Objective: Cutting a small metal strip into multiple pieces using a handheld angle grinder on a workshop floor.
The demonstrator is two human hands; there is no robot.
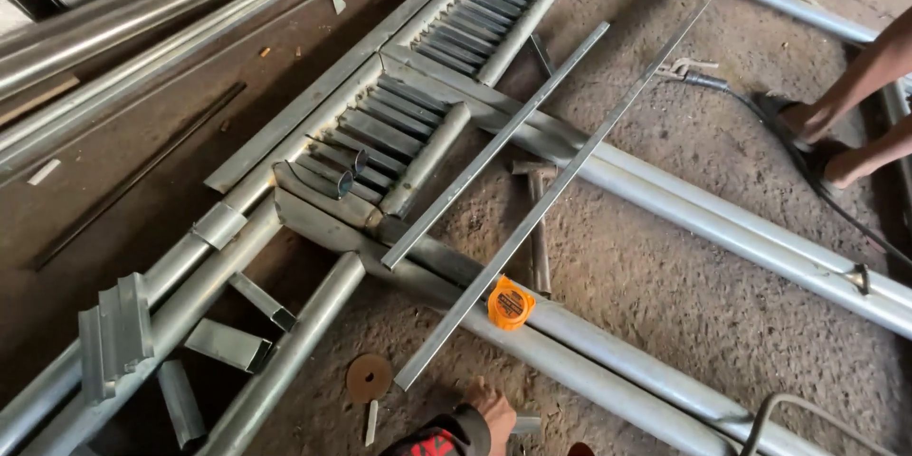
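Note:
Only one of my hands shows, at the bottom edge: my left hand (489,406), in a red and black sleeve, low over the dirt floor. Its fingers close around a short grey metal piece (525,425). Just above it ends a long thin flat steel bar (532,218) that runs diagonally up to the right. An orange tape measure (510,303) rests against that bar, on a galvanised pipe (608,361). A rusty round cutting disc (369,377) lies on the floor to the left of the hand. My right hand is out of view.
A welded louvre frame of pipes and slats (399,133) lies across the floor. A hammer (538,218) lies beside it, and short channel offcuts (228,342) at lower left. Another person's sandalled feet (817,138) stand at the right by a black cable (760,114). More pipes (142,28) lie at upper left.

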